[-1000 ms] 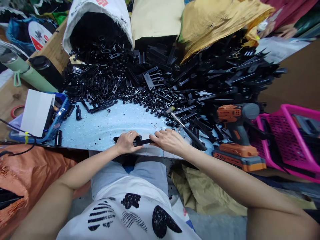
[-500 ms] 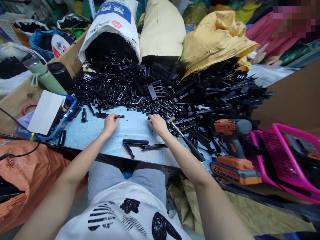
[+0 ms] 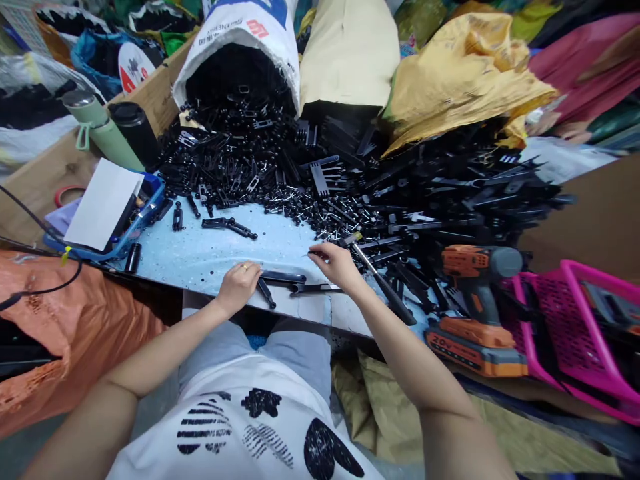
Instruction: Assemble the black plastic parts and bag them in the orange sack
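My left hand [image 3: 239,287], a ring on one finger, is closed on the near-left end of a long black metal bar [image 3: 283,277] at the front of the bench. A shorter black linked piece [image 3: 267,293] angles toward me from under those fingers. To the right lies a black open-ended part [image 3: 315,289], its far end behind my right wrist. My right hand [image 3: 337,263] is raised over the blue mat, thumb and fingertips pinched around something thin and too small to name. Black linked pieces [image 3: 230,227] lie on the mat beyond my left hand.
Heaps of pins [image 3: 345,217] and black metal parts [image 3: 225,157] spread across the back. A hammer [image 3: 383,283], a cordless drill [image 3: 475,307] and a pink basket [image 3: 570,333] stand at right. At left are a blue tray [image 3: 145,213] and a green bottle [image 3: 103,130]. Another person's hand [image 3: 545,123] shows behind.
My left hand has left a black linked piece among others on the mat and come toward me to the bar. My right hand has drawn back from the heap of pins.
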